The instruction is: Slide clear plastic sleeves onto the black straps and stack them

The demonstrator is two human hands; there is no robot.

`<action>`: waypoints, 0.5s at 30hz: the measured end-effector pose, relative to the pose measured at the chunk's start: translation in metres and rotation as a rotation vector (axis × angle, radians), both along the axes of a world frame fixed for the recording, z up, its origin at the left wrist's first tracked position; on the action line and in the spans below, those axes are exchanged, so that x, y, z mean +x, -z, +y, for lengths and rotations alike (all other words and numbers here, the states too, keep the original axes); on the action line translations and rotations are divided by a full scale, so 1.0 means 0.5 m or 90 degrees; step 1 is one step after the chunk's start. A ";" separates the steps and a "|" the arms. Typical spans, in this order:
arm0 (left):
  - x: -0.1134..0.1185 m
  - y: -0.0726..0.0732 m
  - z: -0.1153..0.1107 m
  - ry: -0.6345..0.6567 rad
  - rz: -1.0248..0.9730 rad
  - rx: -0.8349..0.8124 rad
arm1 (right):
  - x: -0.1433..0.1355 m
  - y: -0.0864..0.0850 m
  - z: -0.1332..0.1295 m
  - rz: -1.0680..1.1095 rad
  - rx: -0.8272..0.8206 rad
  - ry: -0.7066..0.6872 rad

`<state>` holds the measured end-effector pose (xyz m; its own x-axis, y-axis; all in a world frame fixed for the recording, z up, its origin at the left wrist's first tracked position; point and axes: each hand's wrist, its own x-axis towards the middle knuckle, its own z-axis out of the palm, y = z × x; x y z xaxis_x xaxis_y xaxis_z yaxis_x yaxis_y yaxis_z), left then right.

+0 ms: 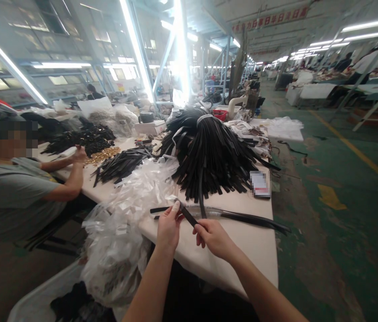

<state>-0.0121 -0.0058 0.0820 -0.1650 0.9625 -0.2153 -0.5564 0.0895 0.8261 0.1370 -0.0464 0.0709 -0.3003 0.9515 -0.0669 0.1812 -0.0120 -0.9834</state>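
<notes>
Black strap (188, 215), slanting over the counter (259, 264): on my feed its long axis runs from about half past ten to half past four. At the upper end, my left hand (169, 226) has it nipped between thumb and fingers; my right hand (213, 237) pinches it lower down, and I can't tell how much is hidden in that palm. Just beyond, other straps (252, 219) lie with their ends stretching toward three o'clock, while the pile (209, 156) sits at one.
</notes>
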 end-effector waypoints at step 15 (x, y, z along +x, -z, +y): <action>0.026 -0.015 -0.069 0.032 -0.010 0.014 | 0.016 -0.107 -0.029 -0.246 0.198 0.017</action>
